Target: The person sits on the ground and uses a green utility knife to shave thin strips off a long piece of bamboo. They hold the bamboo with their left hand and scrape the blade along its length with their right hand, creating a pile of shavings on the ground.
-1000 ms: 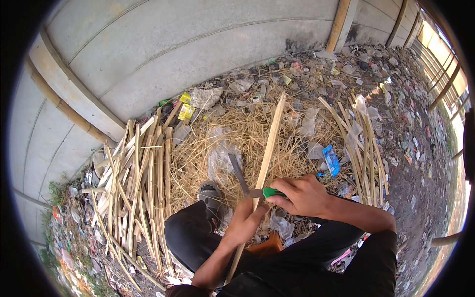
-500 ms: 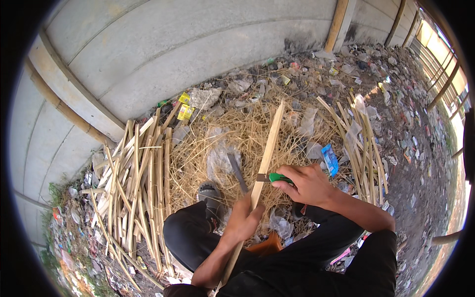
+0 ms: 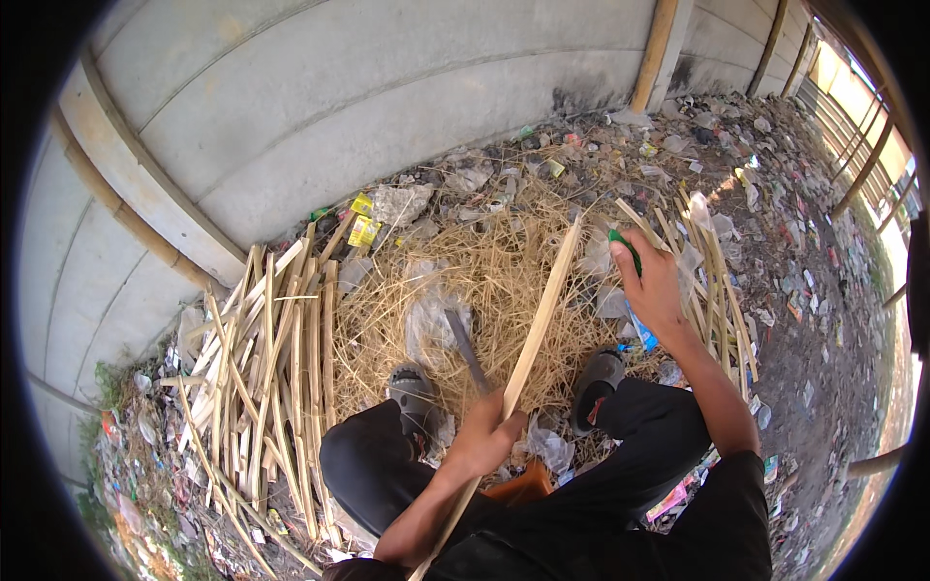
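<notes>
Left hand (image 3: 481, 439): fingers closed round our long, pale wooden strip (image 3: 542, 324), slanting over dry yellow straw (image 3: 484, 261) | Right hand (image 3: 655, 286): we grip a green-handled knife (image 3: 619, 238), just lifted clear of the strip; blade hard to make out | Stroke seemingly over, cutting paused.

black sleeves (image 3: 722, 508) | loose black trousers (image 3: 373, 465) | dark grey rounded shoes (image 3: 414, 395)

Grey panel wall (image 3: 387, 107), littered ground (image 3: 799, 339)
</notes>
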Demonstrator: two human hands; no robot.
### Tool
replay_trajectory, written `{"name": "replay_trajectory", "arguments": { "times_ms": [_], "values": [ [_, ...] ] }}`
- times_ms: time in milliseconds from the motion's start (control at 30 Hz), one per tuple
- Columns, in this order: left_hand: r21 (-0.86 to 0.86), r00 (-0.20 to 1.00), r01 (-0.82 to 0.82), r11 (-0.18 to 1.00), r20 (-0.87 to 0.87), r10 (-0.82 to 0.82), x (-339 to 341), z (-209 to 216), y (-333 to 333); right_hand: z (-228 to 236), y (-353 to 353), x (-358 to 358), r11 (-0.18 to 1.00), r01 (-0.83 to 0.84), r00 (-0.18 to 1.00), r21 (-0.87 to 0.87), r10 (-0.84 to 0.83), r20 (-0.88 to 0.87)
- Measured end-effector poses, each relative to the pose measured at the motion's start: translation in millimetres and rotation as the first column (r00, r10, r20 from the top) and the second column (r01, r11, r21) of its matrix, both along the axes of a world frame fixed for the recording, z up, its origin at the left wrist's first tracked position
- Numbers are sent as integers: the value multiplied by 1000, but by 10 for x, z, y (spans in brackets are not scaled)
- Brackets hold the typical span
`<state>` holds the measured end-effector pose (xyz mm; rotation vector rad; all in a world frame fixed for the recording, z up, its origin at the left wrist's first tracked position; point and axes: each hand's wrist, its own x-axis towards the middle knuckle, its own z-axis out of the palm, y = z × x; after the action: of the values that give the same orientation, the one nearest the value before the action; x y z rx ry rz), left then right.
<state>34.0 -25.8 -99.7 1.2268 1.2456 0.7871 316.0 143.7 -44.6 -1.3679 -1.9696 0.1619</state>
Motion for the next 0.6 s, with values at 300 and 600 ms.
{"name": "replay_trajectory", "arguments": {
  "times_ms": [300, 600],
  "values": [
    [-53, 991, -38, 998, 129, 45, -95, 120, 78, -67, -794, -615, 872, -470, 860, -137, 487, 153],
    [139, 988, -125, 982, -69, 136, -52, 76, 47, -126, -791, -682, 863, -498, 846, -87, 505, 170]
  ]
}}
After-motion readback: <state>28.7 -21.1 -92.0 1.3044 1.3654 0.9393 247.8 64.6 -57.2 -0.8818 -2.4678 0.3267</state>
